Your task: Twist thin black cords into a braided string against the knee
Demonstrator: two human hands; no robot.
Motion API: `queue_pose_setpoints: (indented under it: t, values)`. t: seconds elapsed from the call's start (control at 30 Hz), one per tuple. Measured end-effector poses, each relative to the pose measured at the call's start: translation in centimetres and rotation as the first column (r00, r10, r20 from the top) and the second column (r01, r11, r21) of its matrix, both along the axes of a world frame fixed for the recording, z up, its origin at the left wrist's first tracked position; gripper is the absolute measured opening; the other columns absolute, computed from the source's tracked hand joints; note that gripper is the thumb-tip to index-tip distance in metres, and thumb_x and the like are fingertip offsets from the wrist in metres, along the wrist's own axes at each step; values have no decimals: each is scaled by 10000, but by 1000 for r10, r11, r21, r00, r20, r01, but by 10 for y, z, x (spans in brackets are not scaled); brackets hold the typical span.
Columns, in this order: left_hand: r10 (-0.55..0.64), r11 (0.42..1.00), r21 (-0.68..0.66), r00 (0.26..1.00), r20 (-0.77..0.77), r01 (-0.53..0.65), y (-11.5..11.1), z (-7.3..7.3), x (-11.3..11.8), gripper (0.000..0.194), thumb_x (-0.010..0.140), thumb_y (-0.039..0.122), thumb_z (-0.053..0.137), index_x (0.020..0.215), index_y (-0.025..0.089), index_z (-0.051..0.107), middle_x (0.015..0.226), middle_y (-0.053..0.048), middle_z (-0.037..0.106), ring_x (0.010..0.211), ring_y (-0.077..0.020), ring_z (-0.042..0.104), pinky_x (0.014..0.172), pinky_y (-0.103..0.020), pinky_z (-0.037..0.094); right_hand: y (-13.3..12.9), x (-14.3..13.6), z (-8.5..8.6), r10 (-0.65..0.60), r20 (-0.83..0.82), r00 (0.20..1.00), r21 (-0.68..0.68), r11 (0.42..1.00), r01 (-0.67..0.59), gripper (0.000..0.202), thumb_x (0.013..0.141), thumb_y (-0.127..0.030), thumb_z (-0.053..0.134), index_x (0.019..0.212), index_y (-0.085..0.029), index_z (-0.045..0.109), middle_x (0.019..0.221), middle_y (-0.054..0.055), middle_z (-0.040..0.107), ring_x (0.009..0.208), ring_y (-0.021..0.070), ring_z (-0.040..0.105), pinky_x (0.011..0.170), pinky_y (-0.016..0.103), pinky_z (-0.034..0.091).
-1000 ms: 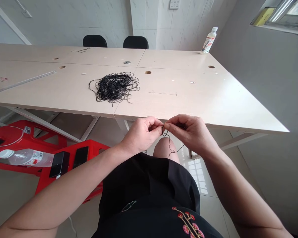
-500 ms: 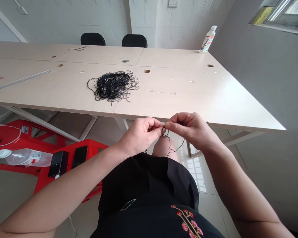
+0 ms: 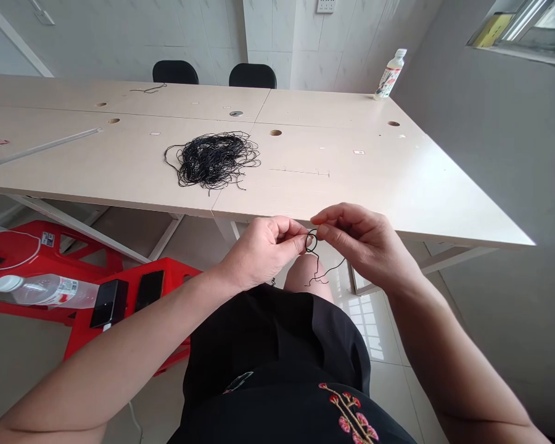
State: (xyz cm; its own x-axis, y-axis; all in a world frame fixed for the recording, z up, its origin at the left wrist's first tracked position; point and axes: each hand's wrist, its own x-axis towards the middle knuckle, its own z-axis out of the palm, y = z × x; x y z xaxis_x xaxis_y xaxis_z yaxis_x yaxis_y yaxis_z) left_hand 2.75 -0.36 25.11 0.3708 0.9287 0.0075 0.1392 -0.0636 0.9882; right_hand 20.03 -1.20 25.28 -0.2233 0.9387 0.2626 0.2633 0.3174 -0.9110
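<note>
Pale table (image 3: 398, 185) beyond; looped black cord (image 3: 317, 261) hangs lengthwise downward; left fingers (image 3: 295, 228) pinch it, right fingers (image 3: 329, 214) slightly spread.

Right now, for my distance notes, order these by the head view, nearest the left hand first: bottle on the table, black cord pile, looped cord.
1. Looped cord, at the left hand.
2. Black cord pile, ahead on the table.
3. Table bottle, far edge, right.

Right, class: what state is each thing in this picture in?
Black cord: looped, tail dangling.
Left grip: pinched on the cord.
Right grip: slightly parted, hold on the cord unclear.
Cord pile: loosely tangled.
Tabletop bottle: standing, capped.
Clear bottle: capped.
Phone: screen dark.
Black device: apparently plugged in.
</note>
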Motion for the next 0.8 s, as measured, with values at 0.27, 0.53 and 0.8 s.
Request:
queue_pose_setpoints:
  t: [0.27, 0.53, 0.8]
  values:
    - [-6, 1000, -2, 1000, -8, 6, 1, 0, 1, 136, 728, 253, 642, 774, 126, 651, 690, -11, 644, 649, -91, 565, 645, -241, 459, 0, -2, -2, 48, -7, 999, -21, 999, -48, 181, 756, -345, 654, 801, -170, 666, 787, 44, 684, 728, 145, 625, 657, 287, 514]
    - [-17, 1000, -8, 1000, -9, 17, -1, 0, 2, 154, 728, 276, 651, 763, 126, 657, 688, -16, 646, 643, -95, 559, 645, -251, 459, 2, -1, -2, -11, 160, 987, 20, 1000, 8, 196, 806, -339, 588, 738, -157, 617, 631, -2, 597, 530, 72, 493, 461, 207, 392]
    - [-19, 999, -50, 998, 52, 22, 1, 2, 1, 175, 685, 276, 698, 764, 123, 666, 679, -9, 637, 638, -89, 551, 657, -251, 462, -2, 0, -5, 2, 107, 994, 124, 992, -16, 117, 826, -256, 556, 898, -178, 605, 761, 12, 623, 638, 95, 541, 557, 232, 437]
